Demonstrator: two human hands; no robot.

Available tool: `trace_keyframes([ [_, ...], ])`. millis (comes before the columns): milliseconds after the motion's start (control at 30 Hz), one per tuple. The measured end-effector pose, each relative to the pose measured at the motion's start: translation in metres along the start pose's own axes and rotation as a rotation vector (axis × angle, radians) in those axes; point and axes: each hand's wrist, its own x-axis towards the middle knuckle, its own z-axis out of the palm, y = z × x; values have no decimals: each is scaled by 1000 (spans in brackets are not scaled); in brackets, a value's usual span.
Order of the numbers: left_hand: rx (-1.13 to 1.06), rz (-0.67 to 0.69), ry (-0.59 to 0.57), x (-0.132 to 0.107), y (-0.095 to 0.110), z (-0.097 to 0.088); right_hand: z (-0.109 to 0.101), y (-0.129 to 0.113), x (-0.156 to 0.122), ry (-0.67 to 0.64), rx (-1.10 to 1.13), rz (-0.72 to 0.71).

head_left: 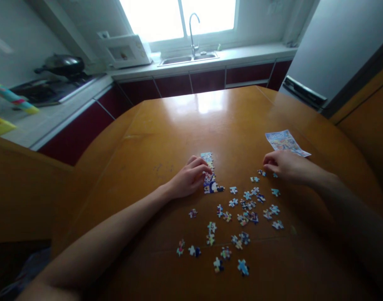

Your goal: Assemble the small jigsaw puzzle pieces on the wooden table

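Note:
A partly joined jigsaw puzzle strip [209, 187] lies on the wooden table, with a straight left side and a short foot at its lower right. My left hand [189, 177] rests at the strip's left edge, its loosely bent fingers lying over the middle and hiding part of it. Over at the right, my right hand [281, 164] is closed, fingertips pressed together; whatever is between them is hidden. Just below those fingertips lies a puzzle piece [261, 172], and another piece [275, 175] is under the hand's edge. Several loose pieces [248, 205] spread between my forearms.
A printed picture sheet [285, 141] lies beyond my right hand on the table [166, 133]. Past the table's far edge stand a counter with a sink [191, 59], a microwave [128, 51], a stove with a pan [64, 65], and a fridge [332, 50] at right.

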Motion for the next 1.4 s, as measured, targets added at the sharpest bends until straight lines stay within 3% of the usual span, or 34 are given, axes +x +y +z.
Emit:
trace_keyframes([
  [333,-4,-11,-14,-1,0,1,-1,-2,-1,10,-23,4],
  [533,-5,1,-8,0,0,1,-2,-9,-4,99,-29,-7],
  [700,1,-2,-8,1,2,0,-2,-33,-18,189,-12,-72],
  [900,-2,-12,-11,1,2,0,5,-63,-36,196,17,-201],
  [1400,0,-6,-10,2,2,-2,-3,-54,-31,277,58,-170],
])
